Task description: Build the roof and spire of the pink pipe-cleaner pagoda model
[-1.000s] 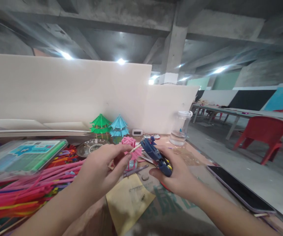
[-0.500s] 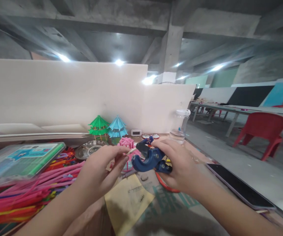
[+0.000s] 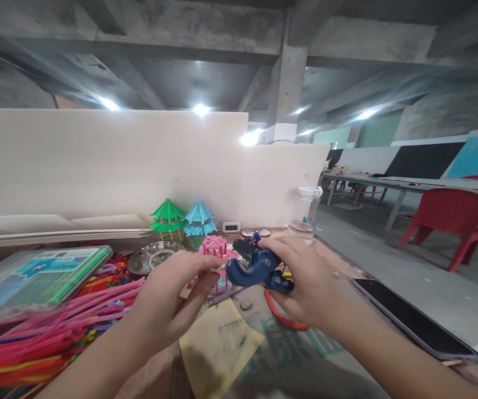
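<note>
My right hand (image 3: 301,271) is wrapped round a blue pipe cutter (image 3: 249,269) with a hooked jaw and a dark blade. Facing it, my left hand (image 3: 181,288) pinches a short pale stick (image 3: 222,266), of which only the tip shows by the jaw. Just behind my fingertips stands a pink tower-like model (image 3: 214,246) made of thin sticks, partly hidden. On the covered table below lie a yellowish paper square (image 3: 220,349), a small grey stone-like piece (image 3: 246,304) and a red-orange loop (image 3: 283,317), partly behind my right hand.
Pink and coloured fuzzy stems (image 3: 56,332) and a clear plastic case (image 3: 43,277) lie at left. A metal dish (image 3: 139,260), green (image 3: 167,216) and blue (image 3: 199,216) paper towers and a lidded jar (image 3: 303,216) stand behind. A phone (image 3: 413,318) lies at right.
Less of the pale stick shows between my left fingertips and the cutter. The cutter has shifted slightly right, and the view has moved a little.
</note>
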Demonstrator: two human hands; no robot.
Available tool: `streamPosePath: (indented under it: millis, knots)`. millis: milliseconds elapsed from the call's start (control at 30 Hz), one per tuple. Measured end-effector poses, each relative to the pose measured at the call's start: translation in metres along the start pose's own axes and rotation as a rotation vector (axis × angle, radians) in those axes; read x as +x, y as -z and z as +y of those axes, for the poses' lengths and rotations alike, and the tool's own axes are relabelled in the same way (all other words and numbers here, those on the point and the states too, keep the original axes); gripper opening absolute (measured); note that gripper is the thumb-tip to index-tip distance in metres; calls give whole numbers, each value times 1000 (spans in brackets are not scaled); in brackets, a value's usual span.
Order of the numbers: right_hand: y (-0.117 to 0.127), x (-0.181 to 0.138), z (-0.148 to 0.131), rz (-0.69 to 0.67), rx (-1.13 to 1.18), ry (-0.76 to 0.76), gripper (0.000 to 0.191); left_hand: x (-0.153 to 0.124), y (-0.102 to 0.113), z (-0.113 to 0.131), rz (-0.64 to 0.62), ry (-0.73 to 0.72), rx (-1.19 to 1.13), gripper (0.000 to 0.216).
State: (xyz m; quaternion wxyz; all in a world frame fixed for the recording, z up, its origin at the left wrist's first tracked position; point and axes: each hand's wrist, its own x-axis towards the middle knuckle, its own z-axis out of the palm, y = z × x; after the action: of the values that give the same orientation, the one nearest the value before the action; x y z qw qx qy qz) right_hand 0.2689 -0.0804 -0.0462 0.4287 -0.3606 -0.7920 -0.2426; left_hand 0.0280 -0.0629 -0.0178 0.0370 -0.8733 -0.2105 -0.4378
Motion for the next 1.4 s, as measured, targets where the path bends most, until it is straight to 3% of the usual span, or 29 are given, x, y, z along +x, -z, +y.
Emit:
streamPosePath:
  millis: [267,533,1000,1400]
  knots:
    - [10,3,-6,-73,-43,55,31,4,3,5,-89,-55,-19,22]
    - [10,2,-6,-12,-164,151,30,5,3,3,-143,-122,5,26]
    - [10,1,-5,86,-235,222,30,1,5,0,-80,-168,57,26]
    - [10,2,-8,74,-156,162,29,3,5,2,-45,-187,94,21]
